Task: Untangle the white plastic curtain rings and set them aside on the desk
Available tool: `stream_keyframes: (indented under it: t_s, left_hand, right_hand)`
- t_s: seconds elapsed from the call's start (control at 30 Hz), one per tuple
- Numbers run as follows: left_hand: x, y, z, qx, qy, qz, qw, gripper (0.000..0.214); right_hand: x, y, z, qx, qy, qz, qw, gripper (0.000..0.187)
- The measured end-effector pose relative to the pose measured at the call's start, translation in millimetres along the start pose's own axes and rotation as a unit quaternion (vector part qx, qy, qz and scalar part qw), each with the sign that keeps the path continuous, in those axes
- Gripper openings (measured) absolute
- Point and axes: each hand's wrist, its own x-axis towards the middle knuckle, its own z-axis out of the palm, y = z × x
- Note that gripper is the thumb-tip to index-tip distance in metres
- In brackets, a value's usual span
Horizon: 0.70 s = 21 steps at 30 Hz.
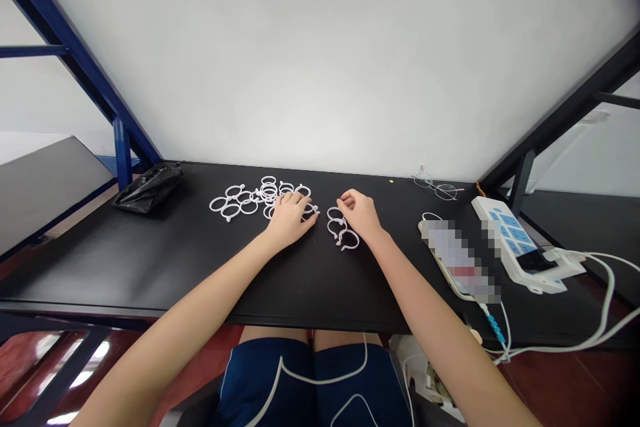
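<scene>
Several white plastic rings with small knobs lie in a loose pile (249, 205) on the black table (200, 267). My left hand (287, 219) rests on the pile's right side with its fingers spread, covering some of the rings. Right of it, a small group of white rings (337, 227) lies apart from the pile. At the top of that group, my right hand (361, 213) is closed in a pinch at the edge of the uppermost ring (334, 214). The lowest ring (349, 240) of the group has a visible gap.
A crumpled black plastic bag (150, 188) lies at the left. Eyeglasses (435, 185) sit near the wall at the right. A phone (457, 260) on a cable and a white power strip (517, 243) with a plugged-in charger (557, 265) occupy the right side.
</scene>
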Motion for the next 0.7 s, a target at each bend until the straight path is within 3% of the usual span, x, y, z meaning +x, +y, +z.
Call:
stream_keyframes:
  t_s: [0.27,0.7]
  left_hand:
    - [-0.1,-0.1,-0.1,-0.006,0.002,0.001,1.0,0.028]
    - [-0.4,0.3,0.1,-0.003,-0.001,0.001,1.0,0.028]
  right_hand:
    - [5.0,3.4,-5.9,0.031,-0.068,0.033,0.997,0.025]
    - [2.7,9.0,-2.8,-0.041,-0.018,0.013,0.999,0.013]
